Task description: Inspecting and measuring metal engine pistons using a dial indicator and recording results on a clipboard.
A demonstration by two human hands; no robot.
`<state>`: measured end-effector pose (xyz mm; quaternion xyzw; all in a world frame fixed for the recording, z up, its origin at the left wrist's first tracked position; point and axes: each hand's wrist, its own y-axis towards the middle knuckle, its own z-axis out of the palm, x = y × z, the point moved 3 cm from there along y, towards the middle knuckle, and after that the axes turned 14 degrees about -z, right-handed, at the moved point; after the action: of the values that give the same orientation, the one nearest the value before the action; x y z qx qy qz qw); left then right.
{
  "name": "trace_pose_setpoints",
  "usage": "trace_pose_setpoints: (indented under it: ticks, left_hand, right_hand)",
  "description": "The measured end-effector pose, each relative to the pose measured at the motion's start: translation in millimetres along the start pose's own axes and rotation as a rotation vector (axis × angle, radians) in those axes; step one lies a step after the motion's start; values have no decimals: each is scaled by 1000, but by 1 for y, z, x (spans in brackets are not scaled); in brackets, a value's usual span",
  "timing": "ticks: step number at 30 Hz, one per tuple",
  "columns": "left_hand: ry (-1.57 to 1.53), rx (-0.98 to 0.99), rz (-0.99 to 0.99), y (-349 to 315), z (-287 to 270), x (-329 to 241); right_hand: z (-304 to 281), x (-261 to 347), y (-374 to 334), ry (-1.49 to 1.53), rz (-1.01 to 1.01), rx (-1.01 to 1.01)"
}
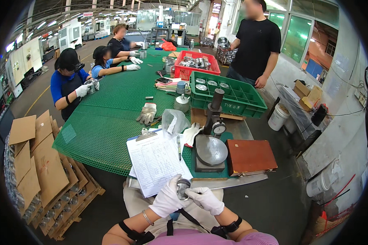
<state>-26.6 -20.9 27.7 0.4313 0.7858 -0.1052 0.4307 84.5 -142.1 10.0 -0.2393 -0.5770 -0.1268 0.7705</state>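
Four co-workers surround one green mesh-covered worktop (106, 122): three workers (70, 83) along its left edge, one standing worker (255, 43) beyond its right. One cardboard-laden pallet (41, 159) stands off the near left corner. Two crates line the right edge: a green divided crate (229, 105) with at least four metal discs (212, 83), then a red crate (183, 72) of metal parts. One dial-gauge stand (210, 150) and one reddish-brown box (252, 157) crowd the near right corner. One clipboard (146, 136) with papers overhangs the near edge, just ahead of the hands; a clear plastic bag (175, 122) lies against its top. Two loose gloves (146, 113) and one pen (179, 148) lie nearby. Short of that edge, the gloved left hand (167, 197) wraps one ring-shaped metal part (182, 188); the right hand (205, 200) pinches its rim. Its round opening tilts up toward the camera; its long axis I cannot tell.
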Motion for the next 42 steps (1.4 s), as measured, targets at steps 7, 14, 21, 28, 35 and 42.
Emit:
trace_pose_setpoints:
  ticks: [7, 14, 21, 28, 35, 42]
  left_hand:
    - [-368, 104, -295, -4, -8, -3]
    - [-227, 64, -21, 0, -8, 4]
    - [-247, 333, -52, 0, 1, 24]
    - [-611, 272, -369, 3, 10, 30]
    - [-739, 301, -677, 1, 7, 25]
    - [-1235, 430, -775, -12, 23, 28]
  right_hand:
    - [-3, -26, 2, 763, 30, 110]
    - [-1, -1, -7, 455, -26, -6]
    - [-12, -22, -10, 212, -19, -34]
    - [-15, -24, -8, 183, -67, -38]
    - [-14, -24, -10, 117, -122, -52]
    - [-9, -21, -7, -447, -523, -32]
